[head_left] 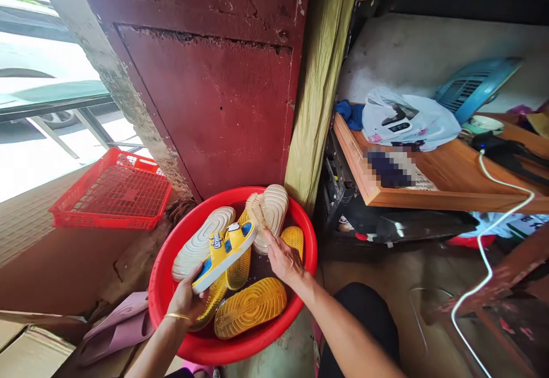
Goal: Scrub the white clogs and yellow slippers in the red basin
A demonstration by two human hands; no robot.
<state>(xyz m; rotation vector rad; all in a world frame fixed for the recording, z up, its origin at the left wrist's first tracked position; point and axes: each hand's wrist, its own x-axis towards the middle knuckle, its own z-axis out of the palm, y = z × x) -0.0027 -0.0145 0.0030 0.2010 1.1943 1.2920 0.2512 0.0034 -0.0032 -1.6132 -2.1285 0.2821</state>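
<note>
My left hand (189, 295) grips the heel end of a yellow slide sandal (227, 255) with a blue footbed, tilted over a red tub (311, 252). In my right hand (283, 258) is a pale bristled scrub brush (256, 212), its bristles close to the sandal's toe end; whether they touch I cannot tell. More slippers lie sole up in the tub's dark water: a cream one (203, 241) at the left, another cream one (275, 212) at the back, and a yellow one (251, 307) at the front. Other yellow soles are partly hidden behind the held sandal and my hands.
A red plastic basket (115, 189) stands at the left, above a pair of pink slippers (120, 326) and cardboard (34, 352). Behind the tub rises a dark red door (210, 109). A wooden shelf (450, 195) at right holds a plastic bag (412, 120) and a blue fan (476, 89); a white cable (484, 252) hangs down.
</note>
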